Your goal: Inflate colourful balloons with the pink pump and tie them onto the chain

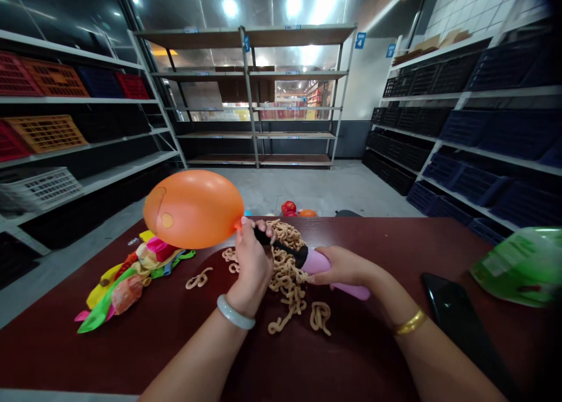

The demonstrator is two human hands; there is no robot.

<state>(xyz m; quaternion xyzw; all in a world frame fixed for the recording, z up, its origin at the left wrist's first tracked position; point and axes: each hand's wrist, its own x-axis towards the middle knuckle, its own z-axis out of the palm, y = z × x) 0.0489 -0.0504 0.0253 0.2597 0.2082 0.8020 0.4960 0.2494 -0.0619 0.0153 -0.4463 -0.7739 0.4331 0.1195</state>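
Observation:
An inflated orange balloon (195, 209) stretches out to the left, its neck pinched in my left hand (254, 253) beside the black nozzle end of a hand pump. My right hand (340, 265) is wrapped round the pump's light purple body (316, 261). A black rod (285, 248) joins the two ends between my hands. Beneath them lies a pile of tan, string-like curls (287, 279) on the dark red table (175, 343). Deflated balloons in several colours (127, 279) are heaped to the left.
At the right lie a black phone (456, 308) and a green translucent bag (522, 267). Red and orange balloons (288, 208) show beyond the far table edge. Metal shelves (250, 77) stand behind, with shelves of crates (48, 77) on both sides.

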